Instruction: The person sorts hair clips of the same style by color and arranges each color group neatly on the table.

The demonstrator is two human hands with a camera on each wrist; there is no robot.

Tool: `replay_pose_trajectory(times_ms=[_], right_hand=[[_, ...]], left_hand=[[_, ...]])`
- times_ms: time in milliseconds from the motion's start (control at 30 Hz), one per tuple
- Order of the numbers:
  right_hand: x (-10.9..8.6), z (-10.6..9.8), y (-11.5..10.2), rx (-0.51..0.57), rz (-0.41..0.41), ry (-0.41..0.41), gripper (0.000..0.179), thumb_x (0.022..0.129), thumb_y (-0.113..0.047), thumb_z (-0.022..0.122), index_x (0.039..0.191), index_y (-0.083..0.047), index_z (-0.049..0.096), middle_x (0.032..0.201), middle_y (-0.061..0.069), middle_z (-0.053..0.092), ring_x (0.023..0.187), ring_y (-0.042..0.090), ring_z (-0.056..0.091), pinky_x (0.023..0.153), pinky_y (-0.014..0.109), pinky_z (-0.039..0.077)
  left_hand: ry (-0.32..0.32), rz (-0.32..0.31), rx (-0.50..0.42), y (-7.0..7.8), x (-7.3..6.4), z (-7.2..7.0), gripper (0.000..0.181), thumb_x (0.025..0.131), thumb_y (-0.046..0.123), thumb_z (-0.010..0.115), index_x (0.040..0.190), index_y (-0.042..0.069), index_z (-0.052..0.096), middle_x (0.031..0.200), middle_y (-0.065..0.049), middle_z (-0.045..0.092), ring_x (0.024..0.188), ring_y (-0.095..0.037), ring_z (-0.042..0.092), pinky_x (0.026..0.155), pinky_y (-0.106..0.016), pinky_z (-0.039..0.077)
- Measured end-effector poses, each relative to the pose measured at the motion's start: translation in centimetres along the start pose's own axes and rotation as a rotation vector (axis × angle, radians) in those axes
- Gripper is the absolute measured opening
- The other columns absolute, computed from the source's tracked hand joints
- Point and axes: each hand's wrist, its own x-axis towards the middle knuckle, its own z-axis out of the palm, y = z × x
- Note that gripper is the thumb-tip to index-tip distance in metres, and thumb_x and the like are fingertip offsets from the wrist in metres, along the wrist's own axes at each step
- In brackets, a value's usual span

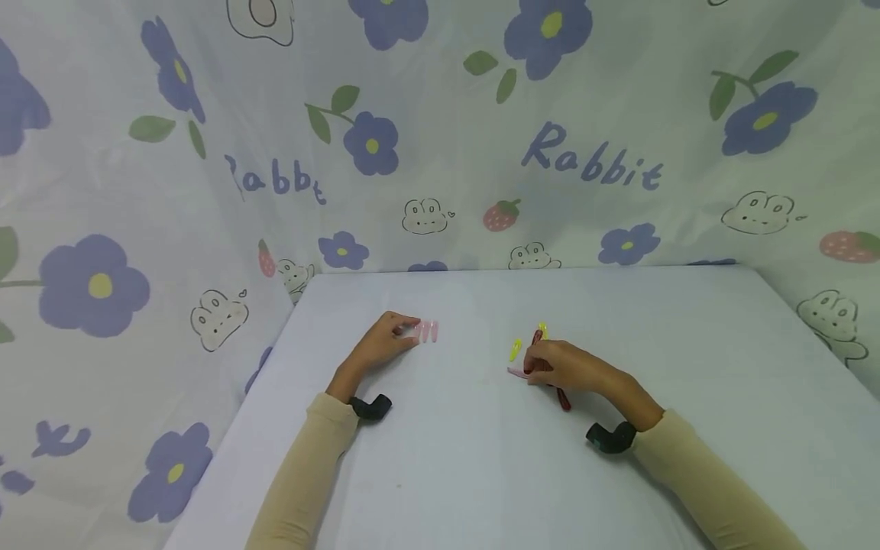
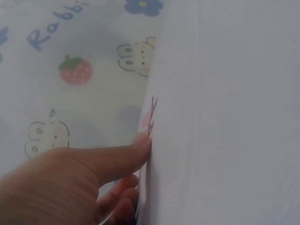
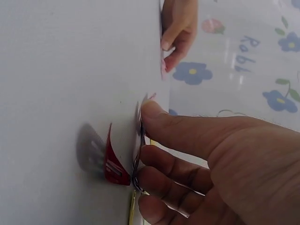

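Pink clips [image 1: 425,331] point away lengthwise, left grip [image 1: 382,341] pinching one, right grip [image 1: 567,366] a mauve clip [image 1: 517,373] pointing left.

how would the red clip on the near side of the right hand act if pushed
The red clip is probably light, being slim and smaller than the right hand. Its long, flattish shape suggests sliding rather than rolling. The metallic-looking strips on it hint at fair stiffness.

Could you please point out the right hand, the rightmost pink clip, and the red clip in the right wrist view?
Right hand [image 1: 565,365], head view: back of the hand.
Rightmost pink clip [image 1: 435,331], head view: its middle.
Red clip [image 3: 110,157], right wrist view: its red body.
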Motion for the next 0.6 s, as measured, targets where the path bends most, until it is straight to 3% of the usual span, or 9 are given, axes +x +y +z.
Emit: replay_pose_trajectory(times_ms=[200, 400, 600], right_hand=[[0.01, -0.13, 0.1, 0.0, -0.01, 0.017, 0.019, 0.089, -0.016, 0.075, 0.106, -0.012, 0.068, 0.097, -0.005, 0.066, 0.085, 0.007, 0.058, 0.076, 0.024, 0.05], [0.14, 0.0, 0.36, -0.01, -0.031, 0.004, 0.028, 0.09, -0.019, 0.075, 0.116, -0.013, 0.066, 0.099, -0.005, 0.067, 0.088, 0.006, 0.059, 0.076, 0.024, 0.05], [0.08, 0.7, 0.39, -0.067, -0.057, 0.037, 0.013, 0.092, -0.02, 0.073, 0.104, -0.016, 0.069, 0.095, -0.006, 0.062, 0.084, 0.007, 0.053, 0.073, 0.023, 0.047]], left_hand=[[-0.003, 0.021, 0.018, 0.02, 0.4, -0.16, 0.043, 0.094, 0.026, 0.071, 0.136, 0.017, 0.063, 0.13, -0.014, 0.053, 0.114, -0.029, 0.055, 0.095, -0.047, 0.046], [0.008, 0.002, 0.008, -0.12, 0.12, -0.05, 0.043, 0.093, 0.025, 0.071, 0.135, 0.018, 0.064, 0.127, -0.013, 0.054, 0.115, -0.03, 0.055, 0.095, -0.048, 0.046], [-0.001, -0.029, 0.006, -0.23, -0.01, 0.23, 0.043, 0.094, 0.027, 0.071, 0.135, 0.02, 0.063, 0.127, -0.01, 0.054, 0.115, -0.027, 0.054, 0.095, -0.046, 0.046]])
